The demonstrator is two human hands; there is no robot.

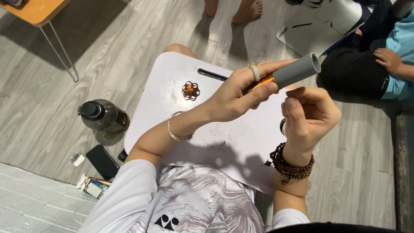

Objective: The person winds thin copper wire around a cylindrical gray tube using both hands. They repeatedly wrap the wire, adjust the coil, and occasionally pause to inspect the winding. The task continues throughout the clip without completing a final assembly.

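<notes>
My left hand [241,92] grips a grey tube [297,69] with orange wire [263,82] wound round it, held over a white lap tray [224,138]. My right hand [309,116] is curled just below the tube's free end, fingers pinched together; I cannot tell whether it holds a fine wire. A small flower-shaped piece of orange wire [190,90] lies on the tray to the left. A ring is on my left hand, a thin bracelet on that wrist, and dark beads on the right wrist.
A dark bottle [103,116], a black phone [101,161] and small packets [92,185] lie on the wood floor at left. A wooden table on metal legs [41,13] stands top left. Another person sits at top right [388,56], and bare feet [235,11] show at the top.
</notes>
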